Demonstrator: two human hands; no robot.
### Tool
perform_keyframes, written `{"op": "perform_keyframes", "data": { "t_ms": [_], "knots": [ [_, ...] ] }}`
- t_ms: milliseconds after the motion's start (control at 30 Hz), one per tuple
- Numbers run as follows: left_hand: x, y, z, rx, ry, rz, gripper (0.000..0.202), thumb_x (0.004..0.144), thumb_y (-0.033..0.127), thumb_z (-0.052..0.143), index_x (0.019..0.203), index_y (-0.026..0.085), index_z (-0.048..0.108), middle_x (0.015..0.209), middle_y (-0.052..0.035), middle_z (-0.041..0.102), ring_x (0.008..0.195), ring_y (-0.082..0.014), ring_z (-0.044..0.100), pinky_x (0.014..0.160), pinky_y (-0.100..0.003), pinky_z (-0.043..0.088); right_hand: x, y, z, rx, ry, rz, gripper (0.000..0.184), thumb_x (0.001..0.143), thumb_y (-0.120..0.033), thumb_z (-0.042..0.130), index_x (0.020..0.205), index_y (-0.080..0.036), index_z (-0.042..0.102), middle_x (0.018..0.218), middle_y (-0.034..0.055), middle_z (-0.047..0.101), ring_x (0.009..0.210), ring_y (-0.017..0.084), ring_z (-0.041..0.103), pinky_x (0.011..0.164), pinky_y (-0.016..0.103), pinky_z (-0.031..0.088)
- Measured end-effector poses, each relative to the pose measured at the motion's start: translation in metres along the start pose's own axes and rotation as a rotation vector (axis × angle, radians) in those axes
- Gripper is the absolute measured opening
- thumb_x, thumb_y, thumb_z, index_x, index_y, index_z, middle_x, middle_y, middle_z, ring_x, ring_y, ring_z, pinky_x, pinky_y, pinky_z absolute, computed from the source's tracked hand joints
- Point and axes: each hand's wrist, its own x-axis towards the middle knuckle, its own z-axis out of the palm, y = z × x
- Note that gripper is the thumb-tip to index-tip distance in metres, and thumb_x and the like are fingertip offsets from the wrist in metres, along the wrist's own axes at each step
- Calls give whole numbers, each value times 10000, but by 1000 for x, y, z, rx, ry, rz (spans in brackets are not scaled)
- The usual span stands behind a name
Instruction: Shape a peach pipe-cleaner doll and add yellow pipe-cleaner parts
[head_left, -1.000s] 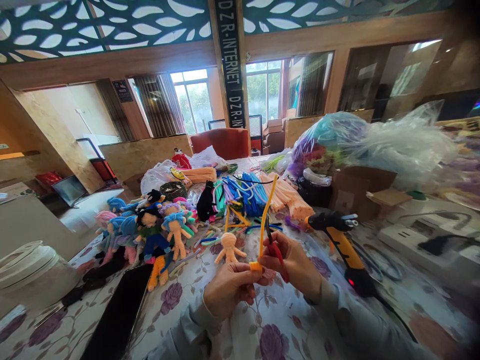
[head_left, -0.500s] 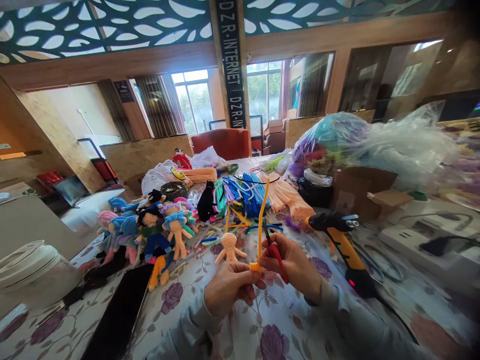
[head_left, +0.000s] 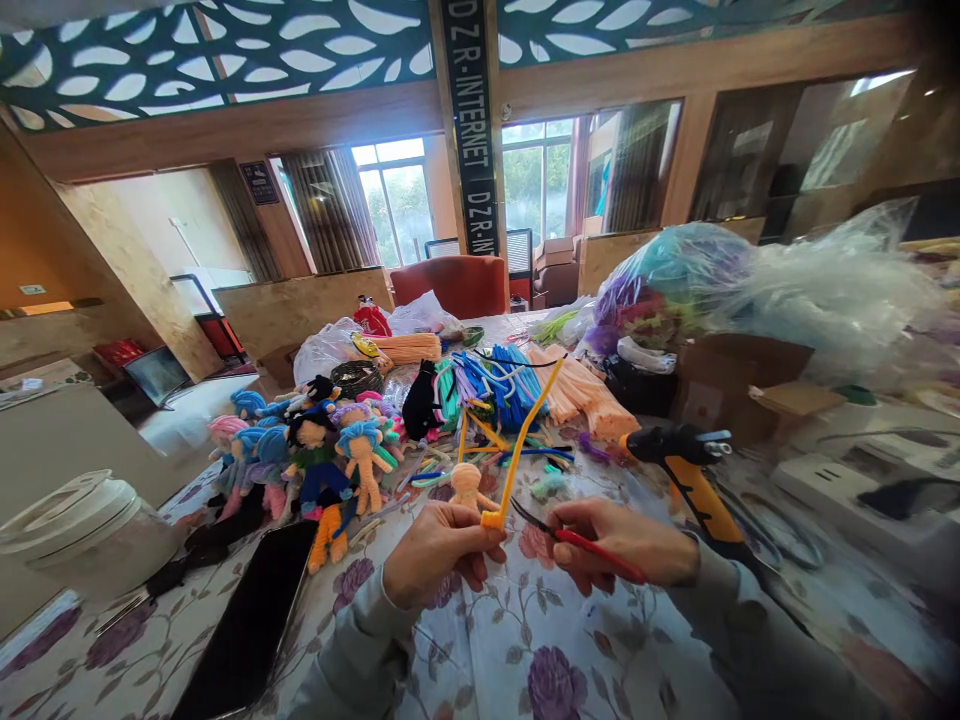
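My left hand [head_left: 450, 550] pinches the folded lower end of a yellow pipe cleaner [head_left: 519, 445], whose long free length slants up to the right. In my right hand [head_left: 600, 540] is a pair of scissors [head_left: 581, 545] with red handles. Their dark blade tips point left, close to the pipe cleaner's lower part. Just behind my left fingers is a peach doll body [head_left: 466, 484] with a round bald head; its lower part is hidden by the hand.
Finished small dolls [head_left: 315, 440] crowd the left. Bundles of blue pipe cleaners [head_left: 510, 385] and peach ones [head_left: 585, 395] lie behind. A yellow and black glue gun [head_left: 694, 480] stands right of my right hand. A black phone [head_left: 251, 620] lies at front left, beside a white pot [head_left: 79, 530].
My right hand has moved right and down, and the scissors have swung from upright to pointing left. The pipe cleaner now leans further right. The whole view has shifted slightly.
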Motion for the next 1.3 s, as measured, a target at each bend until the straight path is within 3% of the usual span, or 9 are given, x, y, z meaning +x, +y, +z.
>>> {"op": "perform_keyframes", "data": {
  "t_ms": [300,767,1300],
  "knots": [
    [5,-10,2,122,-47,26,265,633,366,708,544,119,673,419,0,566,330,-66,478,355,-181,357,4,8,0,-34,-84,57,462,709,-588,649,882,-175,534,637,-38,545,404,35,424,372,153,336],
    [6,-10,9,205,-58,-13,185,639,261,672,510,128,653,461,-11,587,360,-80,516,382,-192,424,6,12,2,-124,-41,76,410,721,-563,646,844,-177,584,540,-42,554,400,55,432,360,151,326],
    [7,-12,10,211,-43,-11,194,661,250,679,519,120,657,416,-10,565,341,-84,509,375,-194,419,6,15,2,-150,-16,68,415,702,-572,658,806,-179,575,601,-35,554,458,60,453,413,159,340]
  ]
}}
